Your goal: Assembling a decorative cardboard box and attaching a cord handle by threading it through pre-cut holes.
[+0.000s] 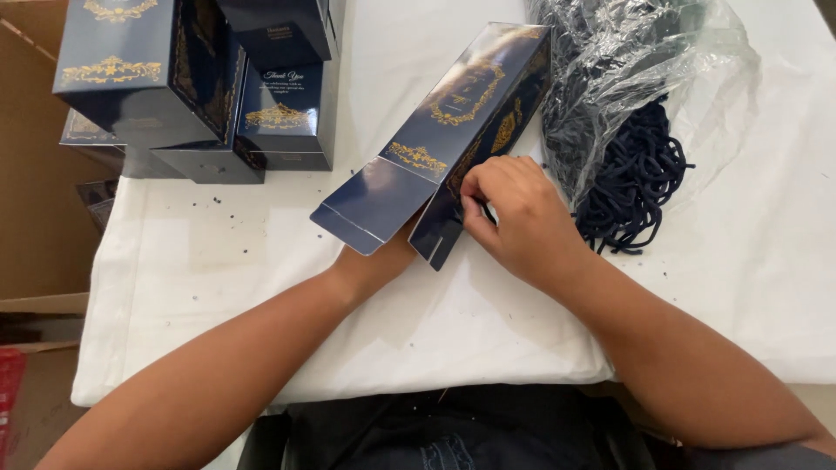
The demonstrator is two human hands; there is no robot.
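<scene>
Navy card bag looked light and creasable; right hand pinched its side edge, left hand reached inside, grip hidden.

head camera looks steeply down, close over the table.

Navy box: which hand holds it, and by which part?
The left hand is inside the navy box through its open end, largely hidden. The right hand pinches the side panel near that end.

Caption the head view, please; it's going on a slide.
Left hand reaches inside a navy gift bag; right hand pinches its side.
</scene>
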